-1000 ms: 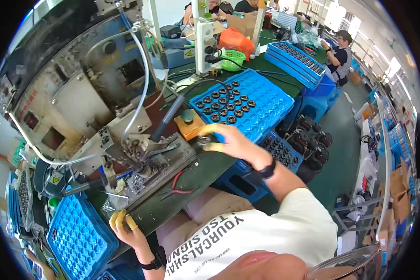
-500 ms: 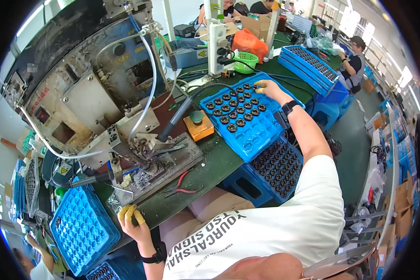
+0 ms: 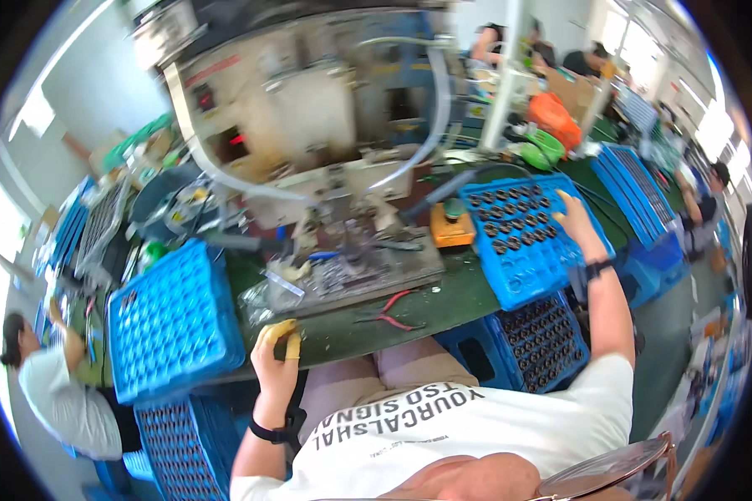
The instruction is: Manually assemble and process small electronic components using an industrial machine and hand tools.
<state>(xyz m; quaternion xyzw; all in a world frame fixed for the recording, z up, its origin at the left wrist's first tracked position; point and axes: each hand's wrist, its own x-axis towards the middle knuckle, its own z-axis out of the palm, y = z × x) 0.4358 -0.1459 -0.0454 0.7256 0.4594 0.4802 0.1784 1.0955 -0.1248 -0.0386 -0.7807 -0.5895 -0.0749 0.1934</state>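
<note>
Bench press machine (image 3: 326,108) occupies the centre of the green table (image 3: 459,305), with hoses looping down to its metal base plate (image 3: 368,271). Red-handled pliers (image 3: 388,313) lie on the table just in front of the plate; an orange block (image 3: 453,227) sits beside it. Right hand (image 3: 578,225) rests on the far right edge of a tilted blue tray (image 3: 522,238) holding dark round parts in its cells (whether the fingers grasp anything cannot be told). Left hand (image 3: 277,355) is at the table's near edge, yellow-tipped fingers (image 3: 282,332) curled, nothing visibly held. An empty-celled blue tray (image 3: 171,321) lies just left of it. A blue crate (image 3: 543,342) of dark parts stands below the table.
</note>
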